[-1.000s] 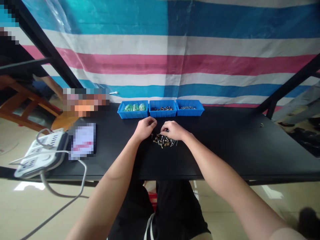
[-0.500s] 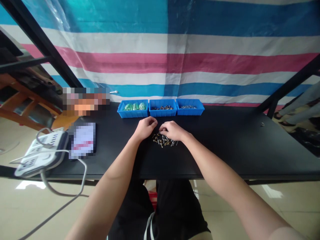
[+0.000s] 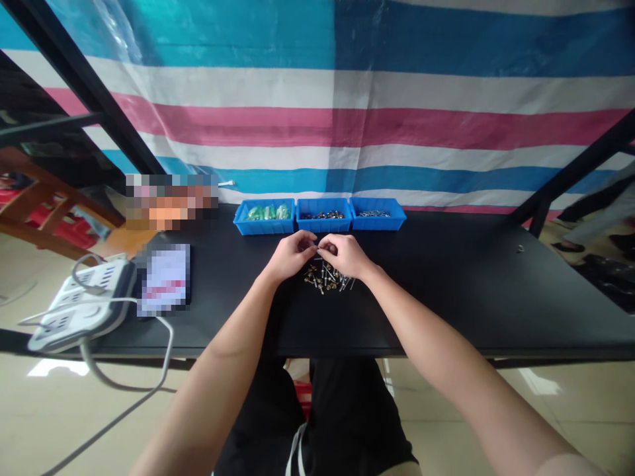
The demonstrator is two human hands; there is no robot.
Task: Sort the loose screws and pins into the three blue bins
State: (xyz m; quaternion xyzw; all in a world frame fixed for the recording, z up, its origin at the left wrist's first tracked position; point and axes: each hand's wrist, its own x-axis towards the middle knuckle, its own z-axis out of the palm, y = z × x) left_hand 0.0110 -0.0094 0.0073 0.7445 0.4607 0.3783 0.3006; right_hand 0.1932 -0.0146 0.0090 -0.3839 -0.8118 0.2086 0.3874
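A small heap of loose metal screws and brass-coloured parts (image 3: 327,279) lies on the black table (image 3: 446,291). Just above the heap, my left hand (image 3: 290,254) and my right hand (image 3: 346,254) meet fingertip to fingertip. Both are pinched on a tiny piece held between them, too small to name. Behind them stand three blue trays in a row: the left tray (image 3: 264,217) holds green parts, the middle tray (image 3: 323,215) dark and brass parts, the right tray (image 3: 377,214) silvery parts.
A white power strip (image 3: 79,304) with a grey cable sits at the table's left end beside a blurred card (image 3: 163,277). A small metal part (image 3: 519,248) lies alone at the right. A striped tarp hangs behind. Black frame posts stand at both sides.
My right hand has lifted off the heap and moved left toward my left hand. The two hands now touch at the fingertips above the heap.
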